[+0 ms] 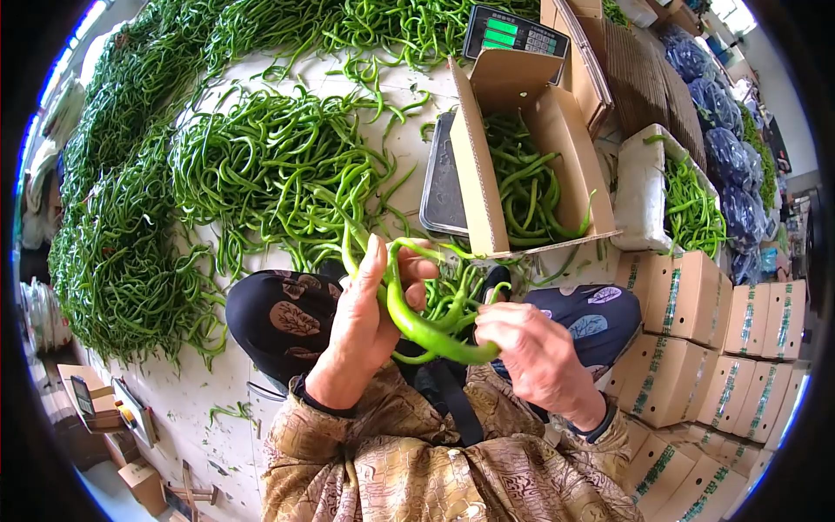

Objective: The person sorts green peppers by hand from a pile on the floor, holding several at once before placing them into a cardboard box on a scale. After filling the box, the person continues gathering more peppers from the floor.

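Observation:
Several long green peppers [417, 324] lie across my left hand [364, 304], whose fingers are wrapped round them in front of my lap. The curved lower end of the largest one reaches my right hand [531, 348], where closed fingertips pinch it. Beyond my hands an open cardboard box [478, 174] holds more green peppers [522, 178] and rests on a black scale platform [442, 178]. A big heap of loose peppers [261, 165] covers the floor ahead and to the left. More peppers show between my knees, partly hidden by my hands.
The scale's display [515, 36] stands behind the box. A white foam box [644, 196] with peppers is to the right, near stacked taped cartons [687, 300]. Folded cardboard [639, 83] and blue plastic bags [726, 148] stand at the back right. Larger pepper piles [113, 252] line the left.

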Available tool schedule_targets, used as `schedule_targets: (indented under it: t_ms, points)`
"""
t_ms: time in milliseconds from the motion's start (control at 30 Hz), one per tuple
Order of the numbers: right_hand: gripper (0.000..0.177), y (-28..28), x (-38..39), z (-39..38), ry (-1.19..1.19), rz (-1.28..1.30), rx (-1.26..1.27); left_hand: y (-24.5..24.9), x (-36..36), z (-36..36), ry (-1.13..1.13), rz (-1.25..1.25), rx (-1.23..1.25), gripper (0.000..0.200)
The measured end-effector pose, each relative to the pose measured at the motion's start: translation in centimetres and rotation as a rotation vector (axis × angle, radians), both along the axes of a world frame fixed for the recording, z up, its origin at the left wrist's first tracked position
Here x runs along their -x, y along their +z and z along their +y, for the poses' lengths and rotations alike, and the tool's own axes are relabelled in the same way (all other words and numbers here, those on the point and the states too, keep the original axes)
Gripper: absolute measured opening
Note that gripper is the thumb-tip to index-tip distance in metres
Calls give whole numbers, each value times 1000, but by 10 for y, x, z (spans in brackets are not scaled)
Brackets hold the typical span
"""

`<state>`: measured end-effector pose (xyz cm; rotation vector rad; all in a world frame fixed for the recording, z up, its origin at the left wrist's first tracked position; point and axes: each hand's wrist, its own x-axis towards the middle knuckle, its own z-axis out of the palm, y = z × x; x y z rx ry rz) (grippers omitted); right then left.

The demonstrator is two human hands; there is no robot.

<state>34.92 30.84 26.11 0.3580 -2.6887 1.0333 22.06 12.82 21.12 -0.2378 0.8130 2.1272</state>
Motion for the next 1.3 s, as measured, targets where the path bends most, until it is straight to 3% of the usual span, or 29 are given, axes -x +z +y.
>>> schedule_targets:
  t_ms: [167, 267, 367, 467, 600, 700, 800, 833, 867, 933, 1000, 1200, 1233, 1300]
  points:
    - [33, -8, -7, -3, -47, 95, -196, 0, -4, -2, -1, 238, 43, 34]
    - [29, 1, -7, -1, -29, 137, -313, 3, -5, 0, 22, 233, 80, 33]
    - [27, 7, -9, 8, -113, 256, -332, 6, -2, 3, 130, 183, 210, 33]
    - [24, 27, -5, 30, -296, 314, -432, 8, 1, -5, 84, 166, 205, 31]
    - [32, 23, 28, 68, -542, 183, -571, 9, 2, -11, 89, 48, 6, 29]
    - [39, 20, 39, 54, -550, 178, -500, 15, 5, -13, 97, 9, -8, 30]
    - [56, 15, 36, 14, -212, -65, 60, 18, 2, -12, 91, -38, 14, 33]
    - [63, 3, 38, 1, -87, -183, 123, 19, 1, -9, 83, -59, 21, 34]
    - [63, -16, 40, -12, 9, -163, 74, 20, 1, -6, 75, -78, 28, 35]
    - [54, -38, 46, -27, 136, -572, 165, 6, 0, -6, 41, -31, -98, 46]
    - [45, -36, 47, -33, 126, -852, 319, 6, -1, -1, 36, -39, -13, 59]
    - [41, -41, 35, -13, 210, -877, 1032, -10, -5, -9, -69, 149, 69, 68]
    - [46, -42, 31, -12, 217, -942, 1200, -4, -8, -11, -86, 149, -2, 61]
    - [48, -40, 27, -8, 165, -935, 1303, 6, -5, -19, -142, 223, 51, 55]
